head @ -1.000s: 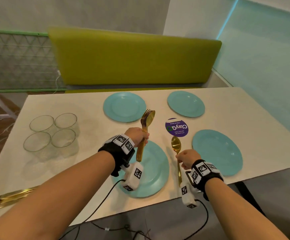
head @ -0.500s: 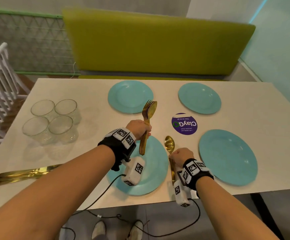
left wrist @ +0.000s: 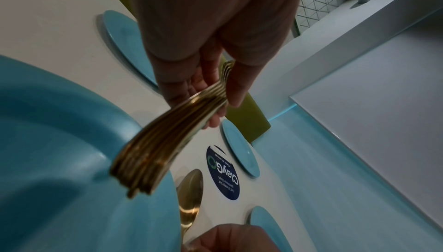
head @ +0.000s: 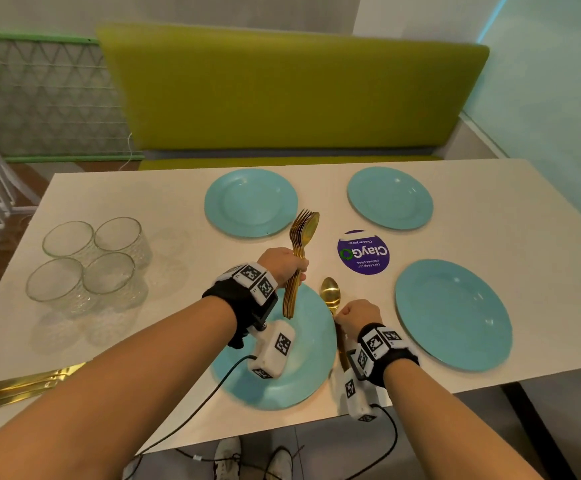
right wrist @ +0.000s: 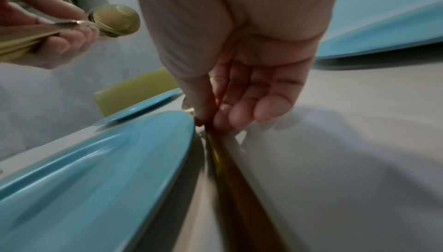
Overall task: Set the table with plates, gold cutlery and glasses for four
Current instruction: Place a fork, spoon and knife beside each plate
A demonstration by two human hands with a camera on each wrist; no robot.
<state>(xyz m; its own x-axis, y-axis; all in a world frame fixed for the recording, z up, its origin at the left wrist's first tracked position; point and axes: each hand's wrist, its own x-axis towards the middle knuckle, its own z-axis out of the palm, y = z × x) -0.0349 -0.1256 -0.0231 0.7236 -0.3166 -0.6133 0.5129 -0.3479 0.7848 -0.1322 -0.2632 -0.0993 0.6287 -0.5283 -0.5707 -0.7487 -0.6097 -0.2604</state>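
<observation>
Head view: four blue plates sit on the table [head: 524, 216], two along the far edge and two along the near edge. The left hand [head: 283, 265] is closed round a bundle of gold forks and spoons [head: 299, 258], held upright above the near-left plate [head: 302, 368]. The right hand [head: 358, 315] pinches the handle of a single spoon [head: 330, 294] that lies on the table just beside that plate's right rim, bowl pointing to the far edge. Four glasses [head: 88, 261] stand grouped near the left edge, and gold knives [head: 22, 386] lie at the near-left corner. A round purple sticker [head: 363, 252] marks the middle of the table.

Left wrist view: the fingers [left wrist: 189, 83] and thumb wrap the bundle's handles [left wrist: 167, 131], whose ends hang over the plate [left wrist: 59, 142]. The spoon's bowl [left wrist: 190, 193] lies beside the rim.

Right wrist view: thumb and fingertips [right wrist: 225, 115] nip the spoon handle [right wrist: 230, 170], which lies flat on the table close to the plate's edge [right wrist: 167, 152].
</observation>
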